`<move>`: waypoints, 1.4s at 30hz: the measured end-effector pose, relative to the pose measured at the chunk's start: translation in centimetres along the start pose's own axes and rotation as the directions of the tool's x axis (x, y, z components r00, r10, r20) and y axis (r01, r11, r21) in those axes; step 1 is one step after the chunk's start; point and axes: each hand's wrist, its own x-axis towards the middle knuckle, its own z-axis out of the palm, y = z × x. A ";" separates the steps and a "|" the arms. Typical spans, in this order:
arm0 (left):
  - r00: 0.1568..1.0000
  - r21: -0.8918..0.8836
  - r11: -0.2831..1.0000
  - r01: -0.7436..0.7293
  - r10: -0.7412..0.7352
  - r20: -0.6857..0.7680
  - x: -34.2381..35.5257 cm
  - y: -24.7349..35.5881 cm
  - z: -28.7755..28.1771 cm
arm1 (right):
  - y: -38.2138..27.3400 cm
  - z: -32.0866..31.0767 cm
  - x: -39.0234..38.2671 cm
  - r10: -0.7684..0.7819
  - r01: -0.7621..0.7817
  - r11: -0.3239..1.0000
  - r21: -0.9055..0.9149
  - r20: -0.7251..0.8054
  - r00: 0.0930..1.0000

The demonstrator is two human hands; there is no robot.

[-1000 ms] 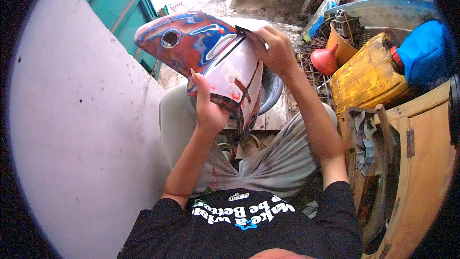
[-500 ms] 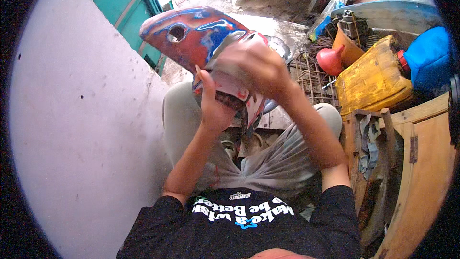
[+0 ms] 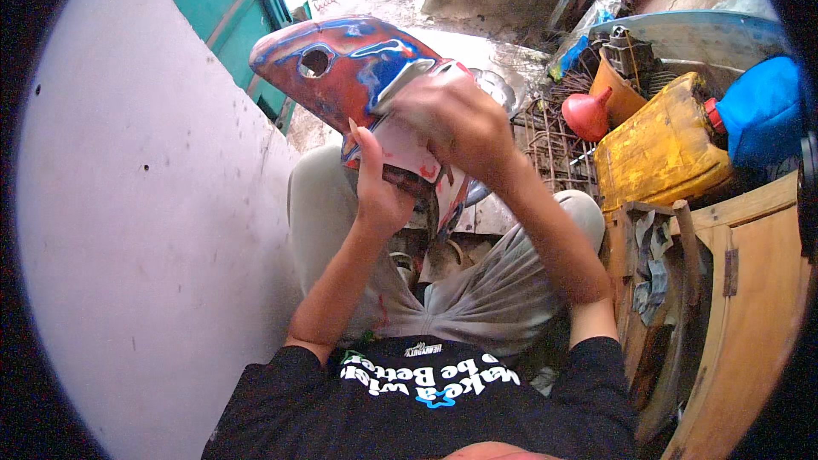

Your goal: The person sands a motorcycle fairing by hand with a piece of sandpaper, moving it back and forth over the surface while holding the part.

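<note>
A curved motorcycle body panel, patched in red, blue and white with a round hole near its far left end, is held up above my knees. My left hand grips its near lower edge, the thumb lying up along the face and the other fingers hidden underneath. Across the pale middle part of the panel lies my right hand, closed, with bent fingers pressed together on the surface. Motion smears those fingers, and whatever is under them cannot be made out.
A white wall stands close on my left, with a green metal door beyond. To the right are a yellow jerrycan, a red funnel, a blue container, a wire rack and a wooden cabinet panel.
My right hand has shifted slightly over the panel's surface, blurred in both frames. The left hand keeps its grip, and the panel stays almost where it was.
</note>
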 end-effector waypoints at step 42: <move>0.998 -0.014 0.999 0.045 -0.045 -0.040 -0.1 0.3 1.1 | 4.4 -2.0 0.0 0.289 -0.275 0.945 -0.176 0.057 0.956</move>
